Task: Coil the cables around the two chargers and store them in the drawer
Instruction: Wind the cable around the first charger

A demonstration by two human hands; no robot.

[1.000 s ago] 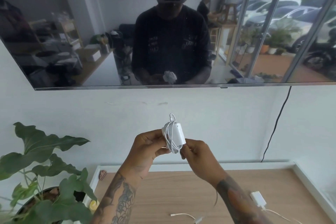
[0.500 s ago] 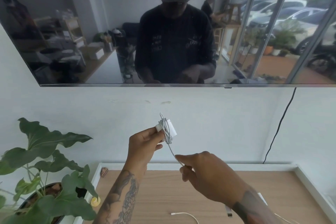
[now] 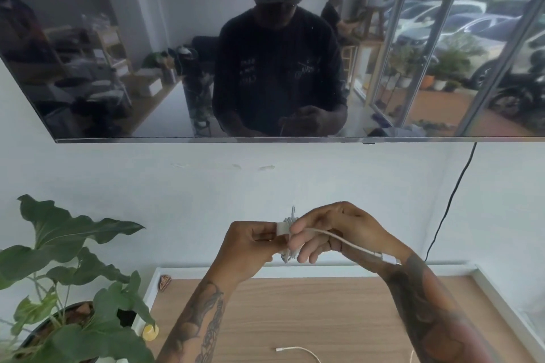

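Observation:
My left hand [image 3: 250, 247] pinches a white charger [image 3: 282, 229] held up in front of the wall, above the wooden tabletop [image 3: 295, 309]. White cable loops are wound around the charger. My right hand [image 3: 333, 230] is right beside it, holding the cable's free end [image 3: 348, 242], which trails across my fingers to a plug near my right wrist. The charger body is mostly hidden by both hands. The second charger's white cable [image 3: 298, 351] lies on the tabletop near the bottom edge; its charger block is hidden behind my right forearm.
A large screen [image 3: 206, 68] hangs on the wall above, with a black power cord [image 3: 448, 203] running down at the right. A potted plant [image 3: 65, 274] stands at the left of the white-rimmed tabletop. A small yellow object [image 3: 150, 332] sits by the plant.
My right hand rose from low over the table up to the charger, bringing the cable's free end across it. The left hand kept its hold and lowered slightly.

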